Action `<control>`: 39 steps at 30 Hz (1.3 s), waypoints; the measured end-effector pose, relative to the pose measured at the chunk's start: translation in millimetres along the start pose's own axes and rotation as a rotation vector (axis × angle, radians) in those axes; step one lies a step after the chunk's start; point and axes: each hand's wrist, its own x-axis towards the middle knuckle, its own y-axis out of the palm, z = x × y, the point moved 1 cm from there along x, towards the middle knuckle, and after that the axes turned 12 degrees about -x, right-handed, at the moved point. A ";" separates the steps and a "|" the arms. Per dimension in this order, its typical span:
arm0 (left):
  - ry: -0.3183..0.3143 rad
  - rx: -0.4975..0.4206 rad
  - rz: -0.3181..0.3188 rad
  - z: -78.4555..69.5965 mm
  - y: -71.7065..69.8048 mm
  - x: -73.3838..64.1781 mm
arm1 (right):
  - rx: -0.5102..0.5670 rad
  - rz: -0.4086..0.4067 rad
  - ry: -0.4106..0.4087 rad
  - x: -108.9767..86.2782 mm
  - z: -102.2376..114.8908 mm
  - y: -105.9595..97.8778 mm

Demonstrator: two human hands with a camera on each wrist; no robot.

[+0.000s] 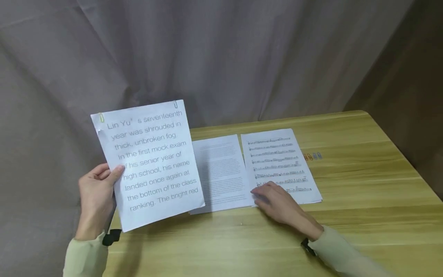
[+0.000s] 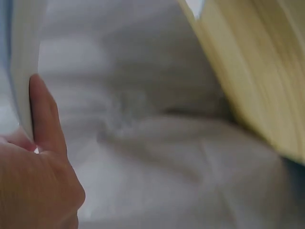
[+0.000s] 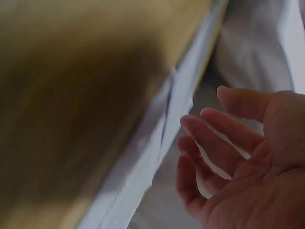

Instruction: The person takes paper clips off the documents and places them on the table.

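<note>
Backdrop: a grey-brown fabric curtain [image 1: 221,57], loosely folded, filling the upper frame and the whole left edge.

Lower left: left hand [image 1: 96,192], in a pale green sleeve [image 1: 84,257] with a black wristband [image 1: 112,237]; thumb on the front and fingers behind, pinching the left edge of a white paper sheet with large black English print [image 1: 155,165]. The sheet is raised and tilted at left of centre, facing the camera. A yellow wire paper clip [image 1: 102,117] sits on its upper left corner, a dark wire paper clip [image 1: 175,104] near its upper right.

Centre: a white paper sheet of small dense print [image 1: 221,173], lying flat, its left part hidden by the raised sheet.

Right of centre: a white paper sheet of black musical notation [image 1: 277,161], flat, just beside the dense print. Right hand [image 1: 280,204] over its lower left corner, fingers loosely bent, gripping nothing; contact with the paper cannot be told.

Farther right: two orange-red paper clips [image 1: 310,156] and two blue paper clips [image 1: 315,156], in a row.

Surface: a yellowish wood-grain table [image 1: 367,173], rounded at its far right corner.

Right edge: a dark brown, shadowed expanse [image 1: 415,107].
</note>
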 end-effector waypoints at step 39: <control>-0.227 0.019 0.328 108.9 86.8 -57.6 | 0.330 -0.350 0.199 45.7 -9.5 -52.7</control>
